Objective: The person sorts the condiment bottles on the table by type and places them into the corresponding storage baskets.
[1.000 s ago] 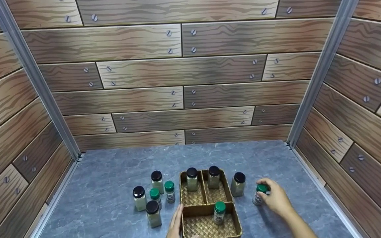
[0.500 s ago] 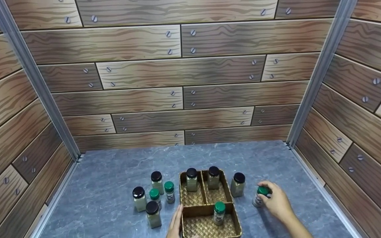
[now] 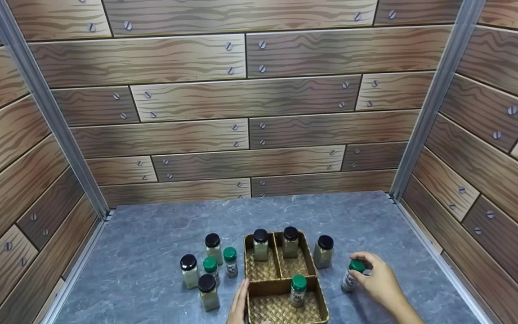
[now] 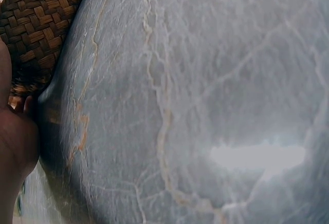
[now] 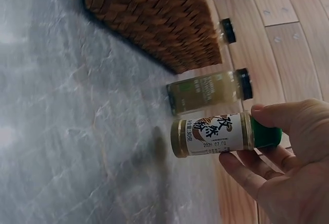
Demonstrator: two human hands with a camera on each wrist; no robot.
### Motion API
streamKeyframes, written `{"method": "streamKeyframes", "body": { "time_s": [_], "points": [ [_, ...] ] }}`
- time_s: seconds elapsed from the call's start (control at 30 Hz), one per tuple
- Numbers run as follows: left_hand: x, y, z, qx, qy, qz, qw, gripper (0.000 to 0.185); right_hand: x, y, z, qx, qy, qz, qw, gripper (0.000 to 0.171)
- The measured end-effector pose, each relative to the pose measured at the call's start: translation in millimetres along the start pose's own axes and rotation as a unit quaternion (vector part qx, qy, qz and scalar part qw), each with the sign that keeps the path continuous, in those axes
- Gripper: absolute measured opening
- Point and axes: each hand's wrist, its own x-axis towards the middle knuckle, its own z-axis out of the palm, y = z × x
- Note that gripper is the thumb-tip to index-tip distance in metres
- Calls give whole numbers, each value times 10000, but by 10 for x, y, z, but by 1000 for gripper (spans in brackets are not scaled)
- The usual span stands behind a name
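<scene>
From the head view, a green-capped spice jar (image 3: 351,274) is gripped by its cap in the right hand (image 3: 378,281), on the grey tabletop (image 3: 151,234) right of the woven basket (image 3: 281,288). The left hand (image 3: 239,306) is laid with straight fingers against the basket's left wall.

In the left wrist view, only the hand's edge (image 4: 15,147) beside the basket (image 4: 36,23) is seen.

In the right wrist view, the jar (image 5: 216,134) is pinched at its cap by curled fingers (image 5: 288,116), just clear of the tabletop, near a black-capped jar (image 5: 208,90).

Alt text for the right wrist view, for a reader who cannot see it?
A right hand grips a green-capped spice jar by its cap, lifted off a grey marble-look surface. Beyond it are a black-capped jar and a woven basket.
</scene>
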Motion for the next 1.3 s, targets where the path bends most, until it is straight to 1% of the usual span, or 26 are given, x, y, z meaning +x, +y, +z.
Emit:
{"method": "streamKeyframes", "body": {
  "time_s": [0.07, 0.27, 0.5, 0.6, 0.73, 0.83, 0.9, 0.97, 1.17, 1.3],
  "points": [
    [-4, -21, 16, 28, 110, 116, 9999, 97, -22, -43, -17, 21, 30, -42, 10000, 35],
    [-12, -19, 11, 67, 84, 84, 9999, 99, -92, -176, -40, 170, 34, -90, 9998, 36],
    [-17, -12, -1, -63, -96, -256, 9996, 100, -201, -349, -33, 476, 46, -168, 9987, 36],
    [-20, -15, 3, -17, -55, -206, 9998, 99, -258, -429, -32, 668, -29, -179, 9976, 36],
    [-22, -12, 4, 30, -16, -144, 9999, 99, -332, -531, -38, 955, -242, -66, 9951, 37],
    [-18, 13, -7, -78, -170, -389, 9991, 99, -386, -596, -46, 1214, -418, -34, 9917, 38],
    [-15, 28, -16, -143, -277, -562, 9979, 99, -421, -634, -51, 1382, -497, -124, 9891, 39],
    [-14, 31, -17, -170, -330, -641, 9973, 99, -456, -672, -60, 1470, -569, -222, 9872, 39],
    [-22, -11, 2, 54, -95, -241, 9996, 100, -524, -768, -44, 1474, -740, -456, 9853, 40],
    [-19, -27, 13, 94, -18, -121, 9999, 100, -558, -782, 24, 1432, -824, -811, 9829, 41]
  ]
}}
